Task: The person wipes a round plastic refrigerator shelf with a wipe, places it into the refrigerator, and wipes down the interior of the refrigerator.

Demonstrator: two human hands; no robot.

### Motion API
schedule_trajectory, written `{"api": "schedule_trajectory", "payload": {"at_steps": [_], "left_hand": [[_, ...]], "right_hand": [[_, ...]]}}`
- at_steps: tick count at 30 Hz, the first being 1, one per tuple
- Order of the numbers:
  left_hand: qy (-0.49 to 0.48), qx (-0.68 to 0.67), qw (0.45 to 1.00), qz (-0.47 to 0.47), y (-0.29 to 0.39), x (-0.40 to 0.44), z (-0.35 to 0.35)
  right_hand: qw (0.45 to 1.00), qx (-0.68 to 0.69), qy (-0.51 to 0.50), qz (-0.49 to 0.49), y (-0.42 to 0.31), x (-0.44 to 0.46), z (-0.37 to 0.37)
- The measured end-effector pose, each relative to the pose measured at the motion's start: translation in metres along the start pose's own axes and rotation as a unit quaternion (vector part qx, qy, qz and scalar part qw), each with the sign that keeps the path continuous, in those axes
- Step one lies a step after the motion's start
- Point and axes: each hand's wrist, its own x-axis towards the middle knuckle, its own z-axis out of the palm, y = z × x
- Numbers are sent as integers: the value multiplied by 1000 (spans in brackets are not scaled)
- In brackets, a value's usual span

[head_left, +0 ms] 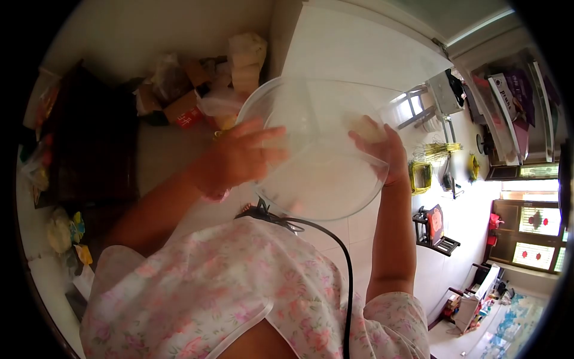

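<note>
A large, clear round sheet or lid (323, 200) lies in front of my body, with pale reflections across it. At its left side my left hand (245, 152) is blurred by motion, its fingers apart over the rim and nothing visible between them. My right hand (388, 149) is at the right side, partly seen through the clear material. Its fingers curl round a pale, soft-looking object (372, 130), whose kind I cannot make out. Whether the right palm also supports the rim is unclear.
Boxes and plastic bags (179, 99) lie at the upper left, near a dark cabinet (95, 143). A white panel (353, 48) is beyond the clear sheet. A black cable (344, 257) runs down my front. Racks, a yellow basket (421, 178) and a dark chair (435, 230) stand at the right.
</note>
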Motion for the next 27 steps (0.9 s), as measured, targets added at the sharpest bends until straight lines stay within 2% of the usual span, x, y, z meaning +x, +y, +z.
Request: {"api": "schedule_trajectory", "payload": {"at_steps": [1,2,3,4,5,6,7,8,9,10,12,14,16,17,18,19,20,21,22,23,24,26,27], "left_hand": [[-19,42,998,-50,-2,1,-1],[-19,44,998,-50,-5,1,2],[74,86,985,-134,-10,-1,9],[164,125,955,-214,-14,-3,16],[163,126,955,-211,-14,-1,24],[298,-74,905,-294,-11,5,35],[412,-270,793,-358,-8,8,40],[411,-269,794,-358,-5,5,36],[395,-495,682,-366,-1,0,27],[354,-688,527,-350,2,-2,19],[349,-710,511,-336,8,4,11],[345,-731,492,-322,18,12,4],[247,-613,598,-453,27,19,0],[250,-612,598,-453,27,18,1],[254,-603,606,-452,27,16,5],[258,-594,614,-451,28,14,10],[259,-594,615,-450,26,14,14],[258,-587,628,-442,24,12,20],[254,-581,639,-436,26,11,25],[252,-583,638,-435,27,12,27],[242,-584,633,-447,28,13,28],[230,-586,626,-460,35,15,31],[228,-583,627,-463,39,17,33]], "right_hand": [[1000,0,-1,0,2,-1,1],[998,-34,22,-50,4,-2,2],[992,-67,46,-99,8,-3,4],[992,-65,46,-101,13,-3,5],[987,-61,61,-134,20,-2,6],[981,-57,77,-167,26,-2,7],[981,-55,77,-168,30,-1,8],[977,-37,82,-191,33,0,9],[973,-20,88,-214,36,0,9],[973,-19,87,-213,38,1,7],[962,-63,118,-240,40,3,3],[964,-64,121,-226,46,0,5],[968,-69,121,-210,49,3,6],[922,-192,203,-267,50,9,7],[852,-309,282,-316,50,11,9],[805,-340,306,-378,47,14,11],[804,-341,305,-380,43,16,15],[767,-412,247,-425,39,13,29],[722,-479,188,-462,37,7,44],[648,-554,147,-501,36,5,60],[634,-605,104,-470,37,9,71],[644,-644,80,-406,41,18,89],[644,-644,80,-404,42,29,84]]}}
